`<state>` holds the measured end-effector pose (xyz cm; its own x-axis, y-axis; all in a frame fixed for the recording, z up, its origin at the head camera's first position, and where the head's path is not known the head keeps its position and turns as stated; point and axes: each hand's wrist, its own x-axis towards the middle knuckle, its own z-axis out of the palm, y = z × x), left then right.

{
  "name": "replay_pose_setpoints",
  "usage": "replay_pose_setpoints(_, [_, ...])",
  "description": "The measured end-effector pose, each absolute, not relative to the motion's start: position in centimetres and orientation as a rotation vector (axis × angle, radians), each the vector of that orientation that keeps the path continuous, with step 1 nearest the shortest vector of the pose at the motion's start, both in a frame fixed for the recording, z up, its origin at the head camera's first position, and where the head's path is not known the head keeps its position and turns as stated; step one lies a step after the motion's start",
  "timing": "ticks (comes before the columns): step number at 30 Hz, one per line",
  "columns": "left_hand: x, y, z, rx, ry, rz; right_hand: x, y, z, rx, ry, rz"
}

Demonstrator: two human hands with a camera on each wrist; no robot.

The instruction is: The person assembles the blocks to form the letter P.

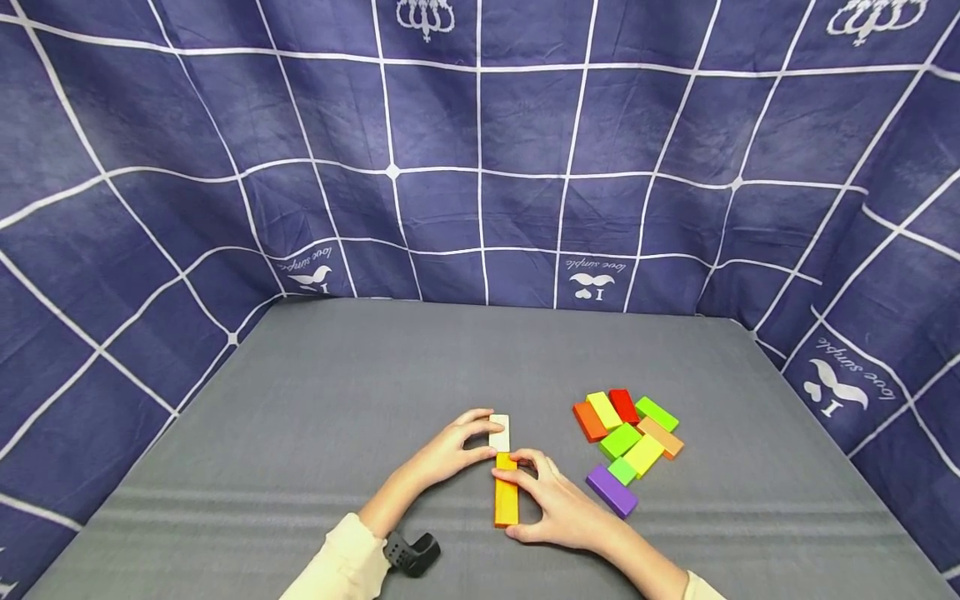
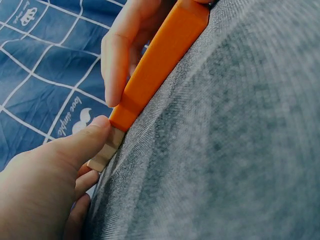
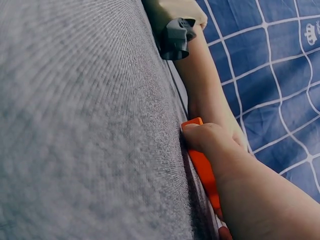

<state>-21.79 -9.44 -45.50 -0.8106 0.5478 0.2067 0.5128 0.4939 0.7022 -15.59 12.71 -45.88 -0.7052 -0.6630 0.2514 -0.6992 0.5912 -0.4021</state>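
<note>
A white block (image 1: 499,435) and a long yellow-orange block (image 1: 506,500) lie end to end on the grey cloth, the white one farther away. My left hand (image 1: 450,454) holds the white block between thumb and fingers, its thumb close to where the two blocks meet. The right hand (image 1: 555,504) grips the yellow-orange block by its two ends, thumb at the near end and fingers near the far one. In the left wrist view the ends of the orange block (image 2: 160,65) and pale block (image 2: 106,154) seem to touch. The right wrist view shows the thumb against the orange block's (image 3: 204,172) near end.
Several coloured blocks lie grouped to the right, among them a purple block (image 1: 611,492), a red block (image 1: 624,406) and an orange-red block (image 1: 589,422). A black camera (image 1: 412,554) is strapped to the left wrist. Blue checked cloth (image 1: 525,208) hangs behind the table.
</note>
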Motion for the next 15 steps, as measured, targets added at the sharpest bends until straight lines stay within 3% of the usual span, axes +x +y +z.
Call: replay_pose_setpoints(15, [-21.86, -9.67, -45.29, 0.958, 2.619, 1.290, -15.72, 12.72, -45.88, 1.140, -2.756, 0.838])
